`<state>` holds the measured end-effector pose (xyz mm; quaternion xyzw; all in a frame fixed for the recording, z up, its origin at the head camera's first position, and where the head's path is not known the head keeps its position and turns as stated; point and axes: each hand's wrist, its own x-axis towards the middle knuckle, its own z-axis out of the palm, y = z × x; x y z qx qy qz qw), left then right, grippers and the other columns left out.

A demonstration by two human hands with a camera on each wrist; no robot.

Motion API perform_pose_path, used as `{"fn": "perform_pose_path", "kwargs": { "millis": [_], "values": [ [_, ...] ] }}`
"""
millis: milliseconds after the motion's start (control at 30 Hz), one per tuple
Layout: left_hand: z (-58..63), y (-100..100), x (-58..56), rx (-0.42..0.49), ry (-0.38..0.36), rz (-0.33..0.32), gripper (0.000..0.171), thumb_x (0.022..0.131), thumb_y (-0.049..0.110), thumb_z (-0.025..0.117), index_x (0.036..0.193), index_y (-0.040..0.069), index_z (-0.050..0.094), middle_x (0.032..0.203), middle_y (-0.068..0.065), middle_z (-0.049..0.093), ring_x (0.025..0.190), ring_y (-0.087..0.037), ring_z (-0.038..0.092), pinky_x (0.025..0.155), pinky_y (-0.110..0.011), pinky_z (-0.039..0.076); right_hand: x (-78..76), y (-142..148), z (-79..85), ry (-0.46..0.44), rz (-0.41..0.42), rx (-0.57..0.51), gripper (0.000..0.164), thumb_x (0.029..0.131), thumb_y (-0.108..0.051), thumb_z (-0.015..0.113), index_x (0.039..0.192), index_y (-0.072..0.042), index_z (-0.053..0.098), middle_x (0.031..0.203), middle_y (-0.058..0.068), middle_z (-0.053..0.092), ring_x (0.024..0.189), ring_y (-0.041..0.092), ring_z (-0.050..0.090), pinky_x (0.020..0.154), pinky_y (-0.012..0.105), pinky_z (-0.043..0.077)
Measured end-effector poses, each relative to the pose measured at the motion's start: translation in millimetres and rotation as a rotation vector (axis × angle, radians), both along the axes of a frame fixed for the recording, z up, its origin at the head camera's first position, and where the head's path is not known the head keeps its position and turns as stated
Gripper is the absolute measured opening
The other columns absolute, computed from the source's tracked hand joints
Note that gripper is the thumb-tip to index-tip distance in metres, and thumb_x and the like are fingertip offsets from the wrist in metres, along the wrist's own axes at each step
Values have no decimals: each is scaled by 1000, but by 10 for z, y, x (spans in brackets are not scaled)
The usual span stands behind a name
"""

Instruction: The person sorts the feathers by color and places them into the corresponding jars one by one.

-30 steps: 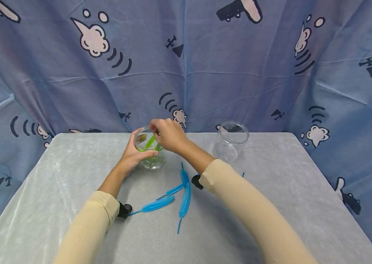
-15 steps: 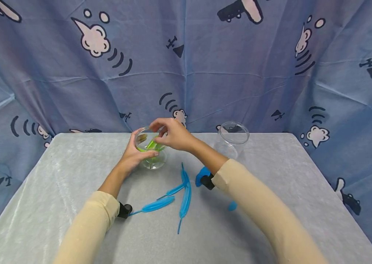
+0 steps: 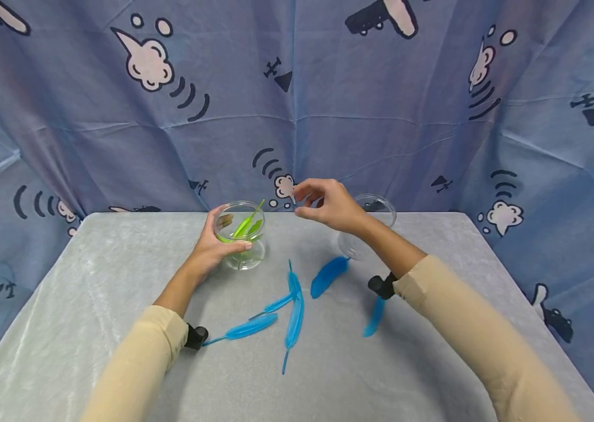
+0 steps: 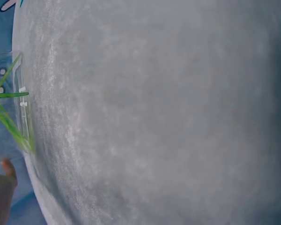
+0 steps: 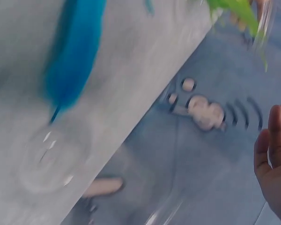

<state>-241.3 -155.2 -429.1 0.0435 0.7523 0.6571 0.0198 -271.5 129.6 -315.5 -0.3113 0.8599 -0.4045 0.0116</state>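
Observation:
My left hand [image 3: 208, 249] grips a clear round jar [image 3: 246, 261], its thumb across the front and fingers round the back. Several green feathers [image 3: 244, 227] stand inside, one slanting up past the rim. In the left wrist view the green feathers [image 4: 9, 129] show through the clear wall above part of the hand [image 4: 1, 192]. My right hand [image 3: 331, 205] hovers in the air to the right of this jar, fingers loosely bent and holding nothing. Behind the right forearm, a second clear jar [image 3: 352, 245] is partly hidden.
Several blue feathers lie on the grey table [image 3: 118, 281]: one near the left wrist [image 3: 249, 328], an overlapping pair [image 3: 296, 316] in the middle, a broad feather [image 3: 328, 275] before the second jar, and another [image 3: 375, 317] under the right wrist. A patterned blue curtain [image 3: 244, 88] hangs behind.
My right hand has let go of a green feather at the jar's mouth and moved right, away from it. The blue feathers at right are now uncovered. The left hand stays put.

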Motion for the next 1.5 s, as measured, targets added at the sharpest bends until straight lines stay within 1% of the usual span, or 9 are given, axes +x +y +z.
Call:
{"fn": "perform_pose_path", "kwargs": {
  "millis": [167, 300, 400, 500, 667, 900, 1167, 1333, 1500],
  "values": [
    [25, 10, 1, -18, -6, -8, 104, 76, 10, 85, 156, 21, 20, 155, -14, 32, 145, -26, 28, 119, -47, 20, -30, 475, 28, 48, -113, -12, 39, 90, -11, 74, 126, -2, 62, 122, 16, 64, 111, 31, 61, 94, 48, 47],
    [49, 7, 14, -27, -4, -14, 104, 77, 11, 85, 156, 20, 19, 156, -15, 31, 145, -27, 27, 119, -48, 19, -48, 799, -17, 72, -241, 17, 59, 89, -21, 76, 140, -6, 52, 140, 16, 54, 131, 34, 48, 106, 53, 37],
    [58, -5, 26, -38, 1, -22, 103, 77, 12, 85, 156, 20, 19, 156, -15, 31, 146, -27, 26, 119, -49, 20, -42, 999, -89, 31, -331, 52, 81, 86, -32, 79, 153, -13, 37, 154, 14, 39, 143, 35, 33, 112, 60, 26],
    [61, -17, 32, -54, 7, -31, 102, 78, 14, 85, 156, 19, 19, 156, -16, 30, 146, -28, 26, 118, -50, 20, -20, 1176, -200, -41, -380, 62, 100, 83, -37, 81, 160, -20, 19, 163, 11, 22, 149, 34, 20, 113, 65, 20],
    [70, -39, 46, -59, 27, -36, 103, 79, 12, 84, 157, 16, 17, 157, -18, 30, 146, -30, 26, 118, -52, 20, 5, 1357, -413, -130, -379, -4, 116, 79, -33, 85, 161, -23, 4, 165, 12, 12, 151, 35, 13, 113, 67, 18],
    [135, -47, 76, -112, -4, -56, 109, 80, 16, 85, 159, 18, 11, 160, -16, 26, 148, -30, 22, 118, -52, 20, 21, 1421, -608, -229, -333, -80, 115, 80, -22, 85, 161, -22, 3, 165, 16, 10, 151, 35, 9, 115, 63, 18],
    [182, -10, 99, -143, -30, -61, 113, 78, 18, 86, 159, 21, 8, 161, -16, 23, 149, -31, 19, 118, -54, 17, 234, 1227, -415, -313, -366, -120, 112, 83, -19, 82, 160, -7, 0, 163, 21, 14, 148, 41, 20, 110, 60, 32],
    [198, 13, 113, -186, -13, -50, 114, 77, 24, 87, 159, 21, 8, 161, -17, 22, 149, -32, 20, 117, -55, 21, 153, 1337, -535, -305, -403, -126, 114, 83, -19, 82, 160, -11, -1, 163, 18, 18, 147, 40, 23, 108, 60, 35],
    [218, 11, 137, -231, 14, -27, 120, 76, 25, 88, 160, 20, 3, 163, -17, 15, 149, -33, 18, 117, -56, 22, 50, 1451, -744, -334, -418, -188, 115, 85, -19, 81, 160, -18, -6, 164, 14, 18, 148, 36, 21, 113, 60, 28]
  ]
}}
